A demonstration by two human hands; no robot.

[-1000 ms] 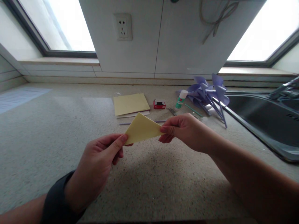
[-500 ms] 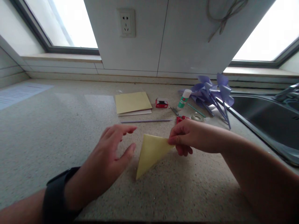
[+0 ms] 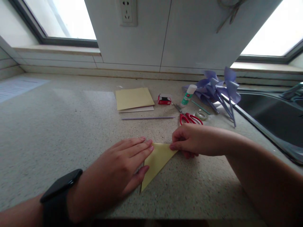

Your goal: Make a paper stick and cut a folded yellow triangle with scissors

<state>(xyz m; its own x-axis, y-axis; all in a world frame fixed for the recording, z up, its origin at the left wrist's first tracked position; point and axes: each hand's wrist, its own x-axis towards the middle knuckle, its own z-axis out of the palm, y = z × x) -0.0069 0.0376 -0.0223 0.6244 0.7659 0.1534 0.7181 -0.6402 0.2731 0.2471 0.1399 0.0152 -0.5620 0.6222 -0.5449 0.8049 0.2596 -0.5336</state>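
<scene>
A sheet of yellow paper folded into a triangle lies on the speckled countertop. My left hand rests on its left side, fingers stretched out flat and the thumb lower down on the paper. At the triangle's right corner, my right hand pinches the paper between thumb and fingers. Red-handled scissors lie just beyond my right hand, their handles partly behind it. A thin purple stick lies crosswise beyond the triangle.
Farther back are a stack of yellow paper, a small red box and a glue stick. A roll of clear tape, a green stick and purple paper pinwheels lie by the sink.
My left hand has come down from above the counter and right onto the folded paper, fingers flattening. My right hand keeps its pinch on the corner. The view has tilted slightly downward.
</scene>
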